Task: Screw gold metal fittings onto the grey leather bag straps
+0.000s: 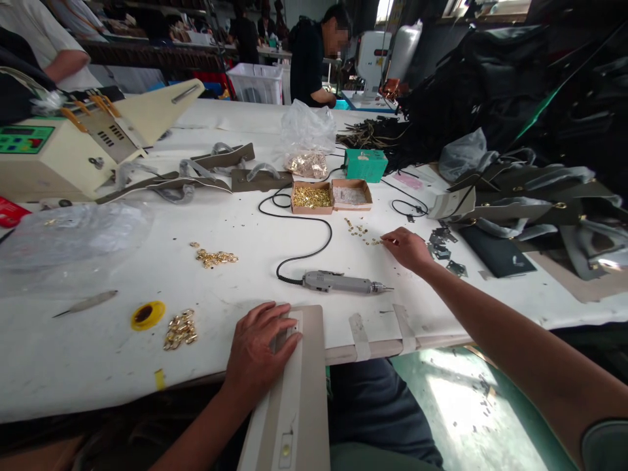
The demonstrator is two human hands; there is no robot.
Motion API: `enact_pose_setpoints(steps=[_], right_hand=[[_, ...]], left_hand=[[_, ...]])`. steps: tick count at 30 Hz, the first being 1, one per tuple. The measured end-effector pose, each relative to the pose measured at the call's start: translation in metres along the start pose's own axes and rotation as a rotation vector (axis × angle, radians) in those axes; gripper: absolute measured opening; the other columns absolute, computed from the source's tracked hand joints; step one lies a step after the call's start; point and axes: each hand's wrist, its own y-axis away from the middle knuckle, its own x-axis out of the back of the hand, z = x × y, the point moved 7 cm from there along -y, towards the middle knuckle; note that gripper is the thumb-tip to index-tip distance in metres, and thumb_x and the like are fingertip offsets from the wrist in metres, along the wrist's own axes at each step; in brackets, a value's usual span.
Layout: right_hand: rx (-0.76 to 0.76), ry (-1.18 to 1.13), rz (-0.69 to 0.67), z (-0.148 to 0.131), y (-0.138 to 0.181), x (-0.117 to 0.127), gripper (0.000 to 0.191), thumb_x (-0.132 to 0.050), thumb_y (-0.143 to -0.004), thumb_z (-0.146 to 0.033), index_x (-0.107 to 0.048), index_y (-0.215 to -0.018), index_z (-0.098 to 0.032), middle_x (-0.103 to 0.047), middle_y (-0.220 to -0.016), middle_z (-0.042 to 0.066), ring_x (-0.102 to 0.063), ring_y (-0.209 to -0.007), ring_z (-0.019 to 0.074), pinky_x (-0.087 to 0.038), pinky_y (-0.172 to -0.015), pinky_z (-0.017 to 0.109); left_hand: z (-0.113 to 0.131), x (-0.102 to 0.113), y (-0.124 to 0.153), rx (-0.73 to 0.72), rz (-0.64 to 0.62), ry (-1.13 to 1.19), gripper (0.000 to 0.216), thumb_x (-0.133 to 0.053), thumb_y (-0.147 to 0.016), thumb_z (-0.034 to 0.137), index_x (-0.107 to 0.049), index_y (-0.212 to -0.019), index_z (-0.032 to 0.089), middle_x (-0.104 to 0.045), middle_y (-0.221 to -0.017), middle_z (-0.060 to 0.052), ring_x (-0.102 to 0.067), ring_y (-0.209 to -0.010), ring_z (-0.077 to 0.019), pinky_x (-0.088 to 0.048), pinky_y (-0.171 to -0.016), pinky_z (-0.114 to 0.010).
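Across the workshop, a person in a dark shirt (307,65) stands beyond the long white-covered counter (250,281). Small round gold-coloured metal pieces (360,229) lie scattered on it, just left of the right hand (405,248), whose thumb and fingers make a narrow grip at the edge of the scatter; whether a piece is held, I cannot tell. That hand is clearly nearer to them than the left hand (262,347), whose grip is loose and spread over the far end of a long flat beige panel (311,386). Lengthwise, the panel points away across the counter's front edge, with the scatter beyond it and to the right. Between the 2 hands, a grey stick-shaped electric screwdriver (338,282) lies crosswise, bit pointing right. Farther back sit 2 shallow brown cardboard boxes (311,210). Bright light patches the green floor (426,379).
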Motion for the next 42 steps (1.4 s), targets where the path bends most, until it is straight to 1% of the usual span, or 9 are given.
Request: enact_pose_setpoints(steps=[7,12,19,21,27,32,35,39,42], right_hand=[[-0.087,0.073,0.001,0.014,-0.008,0.000,0.028,-0.059,-0.093,-0.035,-0.082,-0.107,-0.029,-0.076,-0.112,0.005,-0.069,-0.094,0.0243,-0.049,-0.073,0.032],[-0.088,0.095,-0.024,0.014,-0.009,-0.004,0.025,-0.060,-0.091,-0.040,-0.082,-0.101,-0.031,-0.076,-0.109,0.003,-0.069,-0.091,0.0239,-0.047,-0.071,0.032],[0.100,0.192,0.017,-0.002,0.009,0.000,0.028,-0.055,-0.096,-0.033,-0.082,-0.103,-0.030,-0.077,-0.109,0.004,-0.070,-0.097,0.0243,-0.047,-0.073,0.032],[0.105,0.148,0.036,-0.002,0.017,0.004,0.028,-0.056,-0.096,-0.032,-0.082,-0.105,-0.029,-0.077,-0.110,0.004,-0.070,-0.098,0.0240,-0.049,-0.075,0.033],[-0.042,0.014,0.124,0.017,0.038,0.037,0.024,-0.062,-0.090,-0.034,-0.082,-0.102,-0.027,-0.079,-0.103,0.003,-0.071,-0.085,0.0220,-0.051,-0.076,0.034],[-0.090,-0.059,-0.044,0.035,0.065,0.051,0.020,-0.067,-0.087,-0.040,-0.082,-0.091,-0.028,-0.080,-0.093,0.001,-0.071,-0.077,0.0219,-0.052,-0.073,0.034],[-0.104,-0.073,-0.133,0.045,0.084,0.048,0.023,-0.069,-0.086,-0.044,-0.082,-0.097,-0.029,-0.079,-0.092,0.001,-0.069,-0.074,0.0209,-0.052,-0.070,0.034],[-0.083,-0.088,-0.187,0.048,0.100,0.039,0.036,-0.075,-0.081,-0.048,-0.081,-0.110,-0.027,-0.076,-0.091,0.003,-0.068,-0.074,0.0203,-0.054,-0.070,0.033],[-0.080,-0.080,-0.182,0.046,0.102,0.035,0.032,-0.074,-0.083,-0.047,-0.082,-0.107,-0.027,-0.076,-0.094,0.004,-0.069,-0.078,0.0211,-0.054,-0.072,0.033]], left_hand=[[0.001,0.001,-0.001,0.001,-0.010,-0.005,0.014,-0.071,-0.090,0.033,-0.079,-0.101,0.029,-0.076,-0.130,-0.004,-0.060,-0.131,-0.0334,-0.048,-0.107,-0.055],[0.003,0.002,-0.002,-0.001,-0.003,-0.007,0.014,-0.071,-0.090,0.033,-0.079,-0.100,0.028,-0.076,-0.129,-0.004,-0.061,-0.129,-0.0332,-0.049,-0.106,-0.055],[0.000,0.000,-0.001,0.003,-0.010,-0.006,0.014,-0.071,-0.090,0.033,-0.079,-0.101,0.029,-0.076,-0.130,-0.003,-0.060,-0.130,-0.0325,-0.048,-0.107,-0.053],[-0.001,0.000,-0.001,0.009,-0.014,-0.004,0.014,-0.071,-0.090,0.033,-0.079,-0.102,0.030,-0.076,-0.130,-0.003,-0.060,-0.131,-0.0326,-0.048,-0.107,-0.053],[-0.001,-0.001,-0.001,0.012,-0.017,0.009,0.016,-0.069,-0.091,0.036,-0.079,-0.103,0.030,-0.076,-0.131,-0.003,-0.059,-0.131,-0.0323,-0.047,-0.108,-0.053],[-0.001,-0.002,-0.003,0.006,0.002,0.011,0.016,-0.069,-0.091,0.037,-0.079,-0.101,0.031,-0.077,-0.128,-0.002,-0.060,-0.130,-0.0325,-0.047,-0.108,-0.052],[-0.001,-0.002,-0.003,-0.004,0.007,0.019,0.015,-0.069,-0.091,0.037,-0.078,-0.101,0.030,-0.076,-0.128,-0.002,-0.060,-0.129,-0.0322,-0.046,-0.109,-0.053],[0.000,-0.002,-0.002,-0.013,0.006,0.026,0.015,-0.069,-0.091,0.036,-0.078,-0.101,0.030,-0.076,-0.128,-0.002,-0.061,-0.128,-0.0322,-0.046,-0.109,-0.053],[0.001,-0.002,-0.002,-0.013,0.003,0.021,0.016,-0.069,-0.091,0.036,-0.078,-0.102,0.030,-0.076,-0.128,-0.002,-0.060,-0.129,-0.0319,-0.046,-0.110,-0.052]])
